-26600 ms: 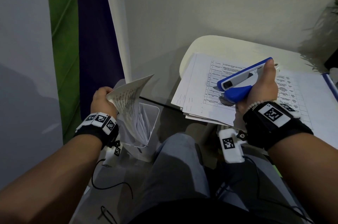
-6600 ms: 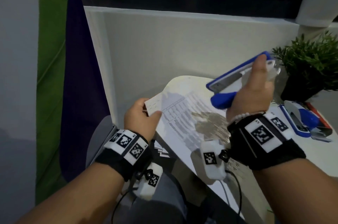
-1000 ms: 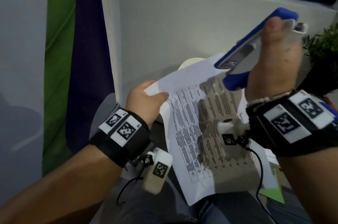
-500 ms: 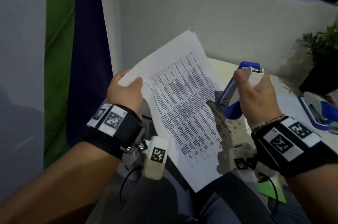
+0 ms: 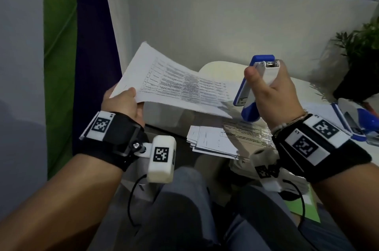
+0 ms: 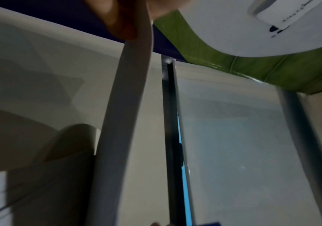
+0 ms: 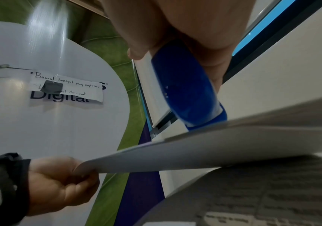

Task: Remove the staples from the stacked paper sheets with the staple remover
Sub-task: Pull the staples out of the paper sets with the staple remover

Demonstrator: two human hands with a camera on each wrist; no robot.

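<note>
Landmark = the white table [image 5: 217,70].

Biggest thing in view is the pale partition panel [image 5: 205,25], upright along the table's far side. A potted plant [image 5: 361,62] stands at the table's far right, dark pot, partly cut off by the frame edge.

The paper sheets [image 5: 174,84], printed w/ a grid of text, are held in the air over the table's left part, roughly level, far-left corner tipped up, clear of the tabletop. Under them a loose stack of printed pages [image 5: 215,140] lies on the table & overhangs its near edge.

R hand [image 5: 272,90] is above the table's middle, fingers & thumb wrapped round the staple remover [image 5: 252,86]. The tool is blue & white, near upright, lower end down, just beside the right edge of the held sheets. Can't tell if it touches the paper: in the R wrist view its blue end meets the sheet edge but the contact pt is hidden.

L hand [image 5: 123,103] sits just off the table's left side, pinching the sheets' left corner, thumb on top, fingers curled under. L wrist view is blurred: sheets edge-on, fingertips only.

A 2nd blue-and-white tool [image 5: 348,121] lies on the table's right part, near the plant pot, well apart from both hands. Black bands w/ square marker tags on both wrists.
</note>
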